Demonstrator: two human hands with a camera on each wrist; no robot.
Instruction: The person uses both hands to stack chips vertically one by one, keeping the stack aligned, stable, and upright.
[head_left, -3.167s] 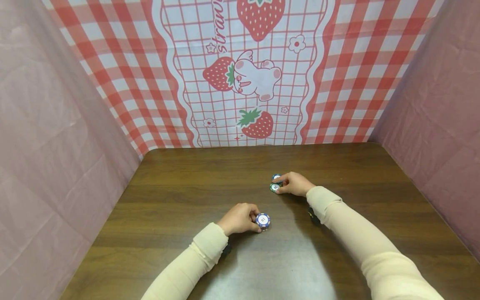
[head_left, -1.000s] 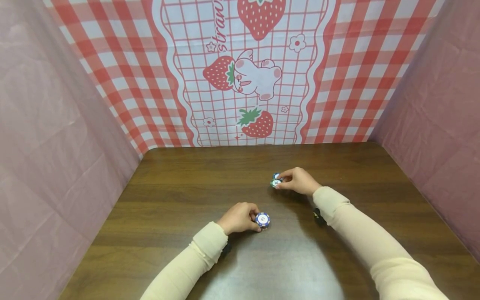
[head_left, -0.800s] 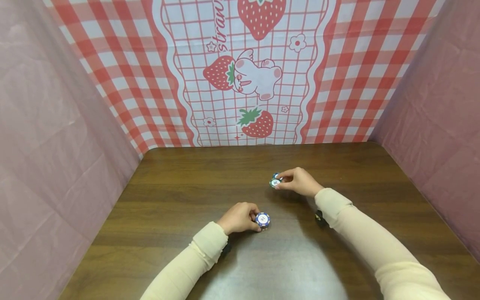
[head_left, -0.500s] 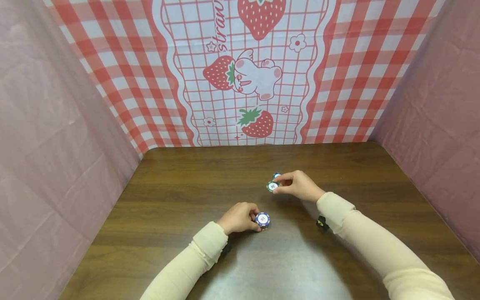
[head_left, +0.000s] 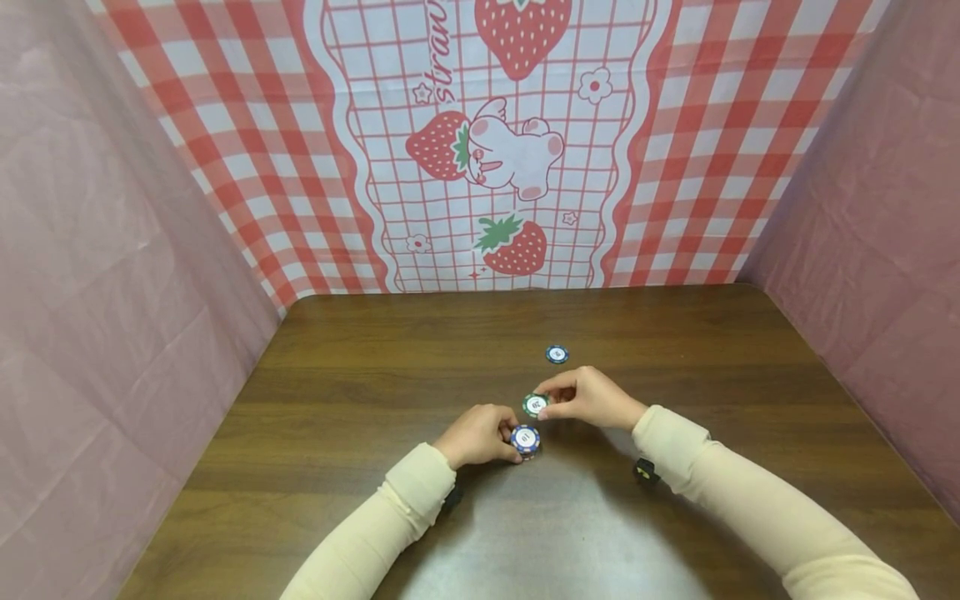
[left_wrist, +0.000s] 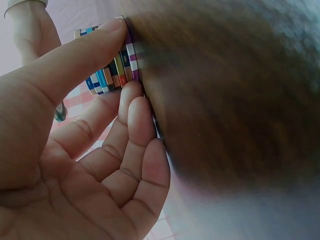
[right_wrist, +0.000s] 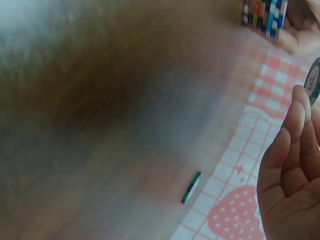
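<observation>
My left hand [head_left: 477, 435] holds a stack of poker chips [head_left: 526, 439] upright on the table, thumb on one side and fingers on the other. A blue-edged chip marked 10 tops the stack. Edges of several colours show along the stack [left_wrist: 111, 75] in the left wrist view. My right hand [head_left: 595, 398] pinches a green-edged poker chip [head_left: 536, 406] marked 20 between thumb and fingers, just behind the stack and a little to its right. In the right wrist view this green chip [right_wrist: 313, 80] is raised off the table. Farther back lies a single blue poker chip [head_left: 557, 354], touched by neither hand.
The brown wooden table [head_left: 360, 358] reaches back to a red-and-white checked cloth [head_left: 262, 167] with strawberries. Pink cloth hangs along the left side [head_left: 135, 275] and the right side [head_left: 862, 242].
My right hand has drawn the green chip from beside the blue chip toward the stack, forward and slightly left. The blue chip stays behind, now fully uncovered. My left hand has not moved.
</observation>
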